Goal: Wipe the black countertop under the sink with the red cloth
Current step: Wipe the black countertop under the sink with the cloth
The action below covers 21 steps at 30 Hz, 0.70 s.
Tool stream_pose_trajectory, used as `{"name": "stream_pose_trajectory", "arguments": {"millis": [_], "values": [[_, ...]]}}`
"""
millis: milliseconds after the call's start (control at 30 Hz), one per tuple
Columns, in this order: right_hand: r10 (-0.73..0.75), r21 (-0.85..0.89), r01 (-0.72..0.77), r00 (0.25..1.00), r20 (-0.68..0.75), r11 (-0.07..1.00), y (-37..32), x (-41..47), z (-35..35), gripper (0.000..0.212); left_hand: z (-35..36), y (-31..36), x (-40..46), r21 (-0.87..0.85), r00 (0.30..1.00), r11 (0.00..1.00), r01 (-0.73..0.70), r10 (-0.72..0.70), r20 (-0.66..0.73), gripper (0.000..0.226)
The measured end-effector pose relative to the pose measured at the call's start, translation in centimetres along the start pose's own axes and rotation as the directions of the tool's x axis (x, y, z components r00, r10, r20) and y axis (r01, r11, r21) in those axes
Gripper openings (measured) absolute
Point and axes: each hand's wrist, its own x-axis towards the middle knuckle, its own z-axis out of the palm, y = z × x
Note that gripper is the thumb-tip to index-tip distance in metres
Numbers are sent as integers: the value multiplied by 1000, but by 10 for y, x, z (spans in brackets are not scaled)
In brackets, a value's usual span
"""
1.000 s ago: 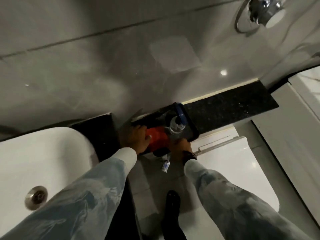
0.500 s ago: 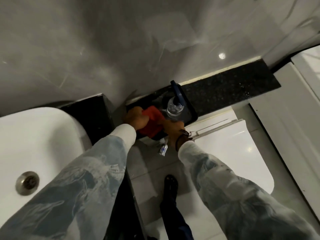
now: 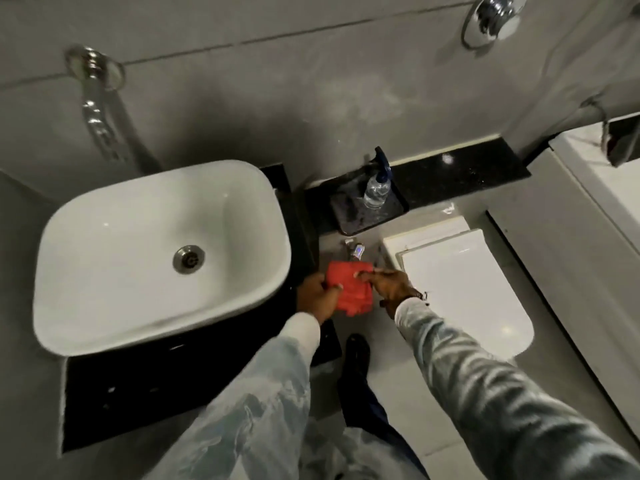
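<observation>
The red cloth [image 3: 350, 286] is bunched up in mid-air between my two hands, just right of the white sink [image 3: 157, 251]. My left hand [image 3: 317, 296] grips its left edge. My right hand [image 3: 389, 287] pinches its upper right corner. The black countertop [image 3: 138, 393] carries the sink and shows as a dark strip in front of and beside the bowl. A lower black ledge [image 3: 460, 174] runs along the wall to the right, beyond the hands.
A black tray [image 3: 349, 213] with a clear pump bottle [image 3: 376, 188] sits on the ledge. A white toilet [image 3: 464, 289] stands at right with a small hose fitting [image 3: 355, 249] beside it. A chrome tap [image 3: 95, 109] hangs over the sink. My dark shoe [image 3: 356, 355] is on the grey floor.
Both hands have pulled back from the black tray on the ledge, bringing the red cloth toward me. The view has swung up and left, so the whole sink now shows.
</observation>
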Motion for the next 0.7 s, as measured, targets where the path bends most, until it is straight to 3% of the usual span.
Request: {"name": "stream_pose_trajectory", "arguments": {"millis": [67, 300, 400, 467, 533, 633, 700], "values": [[8, -3, -8, 999, 34, 1000, 18, -18, 10, 26, -3, -30, -22, 24, 999, 1000, 7, -6, -43, 24], [-45, -138, 47, 999, 18, 989, 58, -48, 49, 35, -24, -95, -69, 85, 986, 996, 11, 3, -165, 29], [-144, -136, 131, 985, -94, 982, 47, -45, 52, 20, -27, -105, -72, 276, 973, 961, -10, 73, -217, 46], [-318, -254, 264, 927, -200, 930, 16, -53, 48, 24, -23, -107, -76, 529, 933, 843, -96, 261, -248, 51], [-518, -325, 441, 830, -206, 836, -27, -71, 44, 24, -10, -106, -81, 641, 879, 730, -237, 443, -179, 56], [-733, -407, 656, 679, -51, 636, -82, -83, 49, 23, 21, -107, -74, 671, 834, 662, -333, 539, -118, 66], [-841, -508, 765, 523, 135, 395, -105, -83, 64, 32, 35, -112, -70, 666, 848, 664, -339, 522, -89, 71]]}}
